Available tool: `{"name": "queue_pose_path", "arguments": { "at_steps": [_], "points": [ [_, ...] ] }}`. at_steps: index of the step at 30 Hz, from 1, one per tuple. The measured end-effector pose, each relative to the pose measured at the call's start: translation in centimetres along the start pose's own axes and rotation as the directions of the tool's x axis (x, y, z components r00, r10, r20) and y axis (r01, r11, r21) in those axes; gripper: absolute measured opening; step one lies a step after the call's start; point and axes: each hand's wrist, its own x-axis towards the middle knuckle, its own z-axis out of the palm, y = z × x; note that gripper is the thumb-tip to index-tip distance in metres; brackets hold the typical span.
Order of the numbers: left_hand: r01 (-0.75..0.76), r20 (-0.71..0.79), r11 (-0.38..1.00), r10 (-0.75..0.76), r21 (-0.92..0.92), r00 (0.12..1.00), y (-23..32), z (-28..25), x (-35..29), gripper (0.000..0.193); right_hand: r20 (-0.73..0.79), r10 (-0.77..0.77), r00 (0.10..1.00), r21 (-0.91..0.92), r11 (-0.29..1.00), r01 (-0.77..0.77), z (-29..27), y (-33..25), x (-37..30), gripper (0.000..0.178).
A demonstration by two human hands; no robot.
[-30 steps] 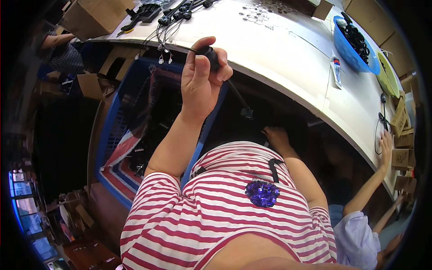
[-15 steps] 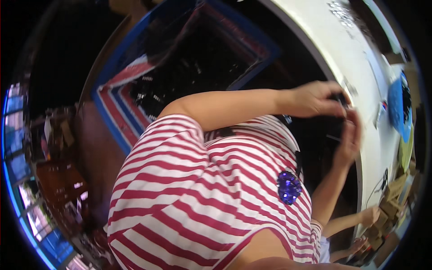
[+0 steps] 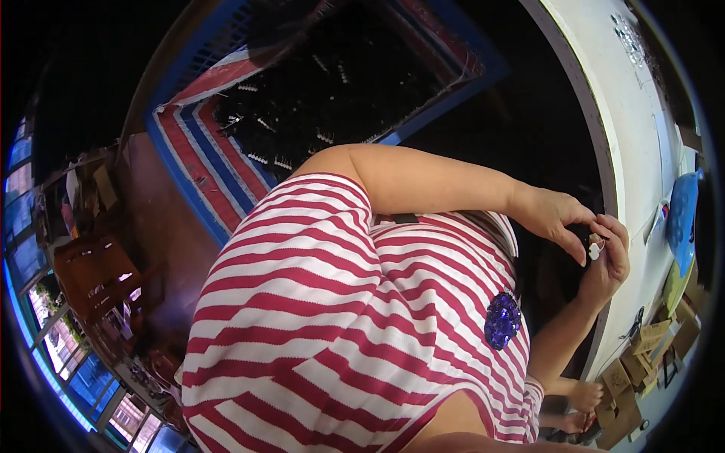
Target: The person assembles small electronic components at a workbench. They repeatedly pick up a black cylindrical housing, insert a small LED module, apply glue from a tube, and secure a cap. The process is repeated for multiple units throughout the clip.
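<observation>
My left hand point(image 3: 555, 220) reaches across to the right, its thumb and fingers pinched at a small dark piece. My right hand point(image 3: 610, 260) meets it at the table edge, with fingers curled around a small white piece point(image 3: 595, 248). The dark and white parts sit close together between both hands; whether they are one item I cannot tell. A blue plastic crate point(image 3: 198, 204), lined with red, white and blue striped sheeting, is beyond my left arm. Inside lie many black items point(image 3: 332, 90) with rows of small white bits.
The white table point(image 3: 596, 68) runs along the right, with a cluster of shiny clear pieces point(image 3: 628, 39) at its far end. A blue basin point(image 3: 683, 219) and cardboard boxes point(image 3: 653, 340) stand beyond it. Another person's hand point(image 3: 585, 396) shows at lower right. A wooden chair point(image 3: 94, 275) is at left.
My hands have come lower in the picture and closer together, and the small white piece now shows between them. The view has shifted slightly. The other person's hands have moved lower and left.
</observation>
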Motion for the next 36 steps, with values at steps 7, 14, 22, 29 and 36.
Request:
{"name": "queue_pose_path", "arguments": {
  "at_steps": [7,14,22,29,36],
  "points": [
    [-0.023,-0.001,0.999,0.023,-0.035,1.0,0.5,-0.7,-0.3,0.035,-0.314,-0.108,0.943,0.1,0.984,0.146,2.1,0.0,0.4,0.015],
    [0.166,0.059,0.978,-0.175,0.126,0.983,-0.5,-0.5,-0.5,0.051,-0.128,0.3,0.945,0.17,0.945,-0.278,1.9,-1.4,2.0,0.012],
    [0.199,-0.374,0.799,0.035,0.567,0.927,4.2,-2.8,-0.3,0.041,-0.15,0.251,0.956,0.069,0.967,-0.243,0.4,-0.3,1.8,0.015],
    [0.213,-0.4,0.825,0.016,0.524,0.917,4.5,-1.5,1.9,0.011,-0.08,0.271,0.959,0.263,0.934,-0.242,-0.2,1.0,0.5,0.023],
    [0.475,-0.303,0.88,-0.452,0.002,0.839,4.5,-1.6,2.7,0.017,-0.078,0.246,0.966,0.237,0.946,-0.221,-1.3,0.9,-0.7,0.021]
  ]
}}
